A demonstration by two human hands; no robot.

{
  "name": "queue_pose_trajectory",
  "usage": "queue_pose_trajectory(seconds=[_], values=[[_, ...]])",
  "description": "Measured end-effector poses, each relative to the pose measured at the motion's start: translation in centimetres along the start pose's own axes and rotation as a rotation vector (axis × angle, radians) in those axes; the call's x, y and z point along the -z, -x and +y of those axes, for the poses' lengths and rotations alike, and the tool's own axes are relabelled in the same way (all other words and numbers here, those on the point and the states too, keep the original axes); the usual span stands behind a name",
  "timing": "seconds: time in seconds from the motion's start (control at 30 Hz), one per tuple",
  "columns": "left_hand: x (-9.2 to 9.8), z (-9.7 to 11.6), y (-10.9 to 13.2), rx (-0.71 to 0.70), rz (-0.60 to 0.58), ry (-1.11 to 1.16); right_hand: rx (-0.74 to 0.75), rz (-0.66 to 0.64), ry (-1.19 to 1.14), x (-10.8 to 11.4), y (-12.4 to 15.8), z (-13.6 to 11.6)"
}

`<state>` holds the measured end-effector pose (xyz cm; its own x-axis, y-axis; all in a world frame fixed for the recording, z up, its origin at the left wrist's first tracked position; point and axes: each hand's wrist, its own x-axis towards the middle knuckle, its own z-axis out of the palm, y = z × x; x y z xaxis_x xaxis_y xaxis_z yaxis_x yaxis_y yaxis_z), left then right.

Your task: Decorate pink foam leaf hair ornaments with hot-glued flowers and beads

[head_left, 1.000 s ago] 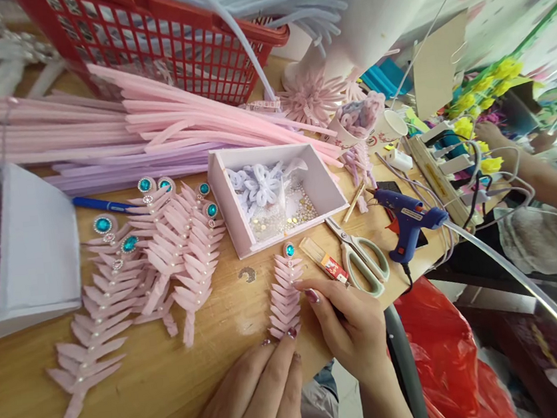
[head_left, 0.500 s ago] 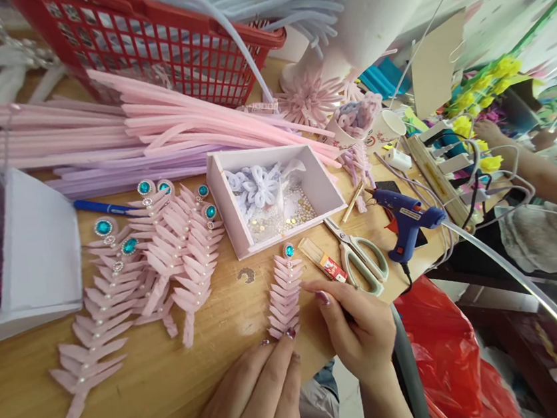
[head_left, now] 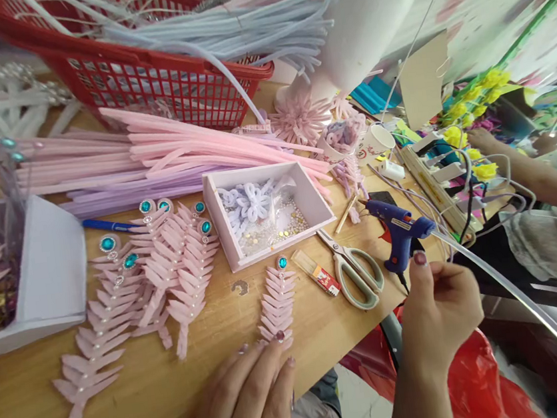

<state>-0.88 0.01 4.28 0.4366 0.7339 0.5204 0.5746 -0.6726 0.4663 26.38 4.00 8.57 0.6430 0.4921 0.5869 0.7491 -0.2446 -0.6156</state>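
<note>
A pink feathery leaf (head_left: 275, 306) with a teal gem at its tip lies on the wooden table (head_left: 219, 390). My left hand (head_left: 245, 401) rests flat over its lower end, fingers stretched out and fingertips touching it; the thumb is hidden. My right hand (head_left: 442, 318) is raised at the table's edge, beside the blue glue gun (head_left: 399, 229) and apart from its handle. Its thumb stands away from the half-curled fingers, and nothing shows in it. Grey-green scissors (head_left: 356, 270) and a small clear case with a red label (head_left: 319, 275) lie between the leaf and the glue gun.
A white box (head_left: 263, 247) holds lilac loops and beads. More gem-tipped pink leaves (head_left: 180, 274) lie left. Behind are pink stems (head_left: 191, 145) and a red basket (head_left: 164, 88). A power strip (head_left: 432, 191) with cables and another person's arm (head_left: 541, 179) are at right.
My right hand has moved right, from beside the leaf to near the glue gun. My left hand has stayed at the leaf's lower end. The view has shifted slightly.
</note>
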Motion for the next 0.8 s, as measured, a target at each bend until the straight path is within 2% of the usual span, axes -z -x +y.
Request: queue_pose_trajectory(seconds=[0.03, 0.13, 0.17, 0.23, 0.33, 0.43, 0.8], values=[[0.0, 0.0, -0.2, -0.003, 0.014, -0.032, 0.116, -0.087, -0.072, 0.3, 1.1, -0.7], [0.0, 0.0, -0.8, -0.006, -0.008, -0.129, 0.512, -0.53, -0.217, 0.6, 3.8, -2.7], [0.0, 0.0, -1.0, -0.007, -0.035, -0.148, 0.587, -0.642, -0.229, 0.5, 4.3, -3.3], [0.0, 0.1, -1.1, 0.025, -0.072, -0.152, 0.637, -0.753, -0.223, 0.0, 4.6, -4.0], [-0.1, 0.3, -1.1, 0.054, -0.1, -0.153, 0.653, -0.807, -0.209, -0.7, 4.4, -4.2], [-0.2, 0.4, -1.1, 0.022, -0.126, -0.175, 0.673, -0.819, -0.193, -0.9, 4.2, -4.0], [-0.3, 0.6, -1.4, 0.067, -0.111, -0.147, 0.702, -0.838, -0.134, -1.1, 4.6, -4.1]])
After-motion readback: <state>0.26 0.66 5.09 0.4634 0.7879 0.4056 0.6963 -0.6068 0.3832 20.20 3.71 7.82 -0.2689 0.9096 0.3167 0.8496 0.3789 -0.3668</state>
